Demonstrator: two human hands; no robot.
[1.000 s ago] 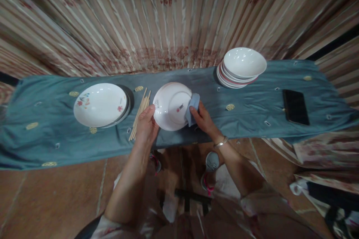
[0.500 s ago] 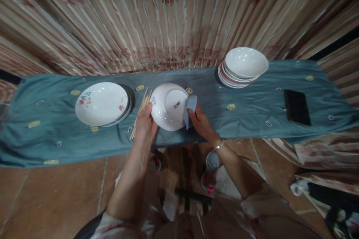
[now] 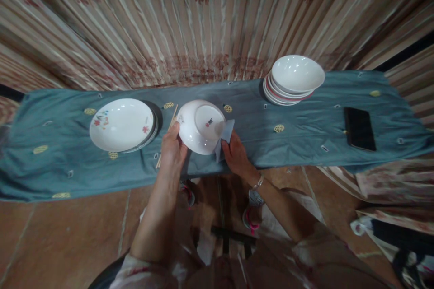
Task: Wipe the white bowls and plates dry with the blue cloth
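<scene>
A white bowl (image 3: 196, 133) is tilted with its underside and printed mark facing me, above the middle of the table. My left hand (image 3: 172, 146) grips its left rim, fingers closed around the edge. On the opposite side, my right hand (image 3: 235, 151) pinches a light blue-grey cloth (image 3: 228, 131) against the bowl's lower right rim. Wooden chopsticks (image 3: 172, 118) lie on the table just behind my left hand, which partly hides them.
A stack of oval white plates (image 3: 122, 126) with flower prints stands at left. Several nested white bowls (image 3: 298, 74) stand at back right. A black phone (image 3: 359, 128) lies at the right end of the teal tablecloth (image 3: 251, 99). Pleated curtains (image 3: 210, 22) hang behind.
The bowl has shifted slightly left and tipped further, showing more of its side wall. My right hand and the cloth have slid left and a little down along its rim.
</scene>
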